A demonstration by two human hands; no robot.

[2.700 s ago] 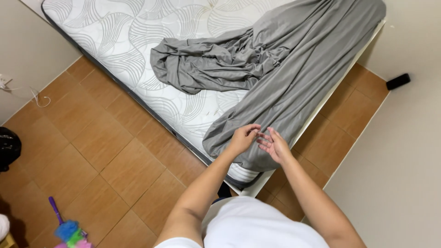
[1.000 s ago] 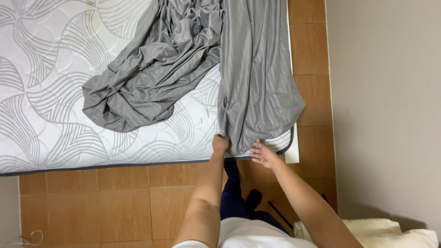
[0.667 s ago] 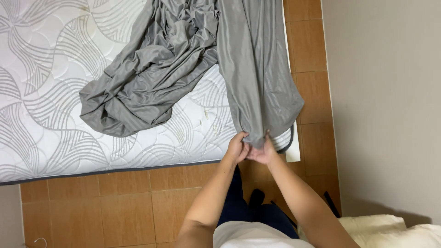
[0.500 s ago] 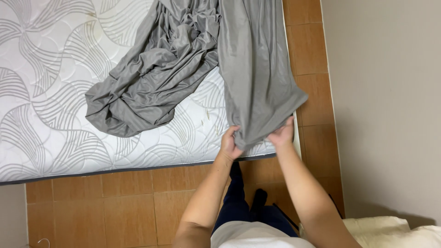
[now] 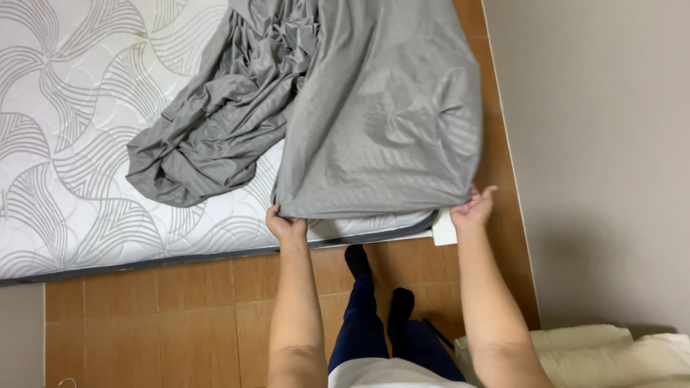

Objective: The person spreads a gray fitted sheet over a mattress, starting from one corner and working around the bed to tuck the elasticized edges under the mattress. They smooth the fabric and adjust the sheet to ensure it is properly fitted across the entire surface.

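Observation:
A grey fitted sheet [image 5: 374, 122] lies partly spread and partly bunched on a white quilted mattress [image 5: 79, 136]. My left hand [image 5: 285, 225] grips the sheet's near hem at the mattress edge. My right hand [image 5: 472, 210] holds the same hem at the mattress corner, next to the white bed-frame corner [image 5: 444, 228]. The hem is stretched flat between both hands. A crumpled mass of the sheet [image 5: 208, 144] sits to the left on the mattress.
Brown tiled floor [image 5: 158, 316] runs along the bed's near side. A beige wall [image 5: 604, 144] stands close on the right. White pillows [image 5: 611, 356] lie at lower right. My legs in dark trousers [image 5: 381, 323] stand at the bed edge.
My hands, together on the sheet's end a second ago, have moved apart along the hem, spreading the grey sheet wide over the mattress corner.

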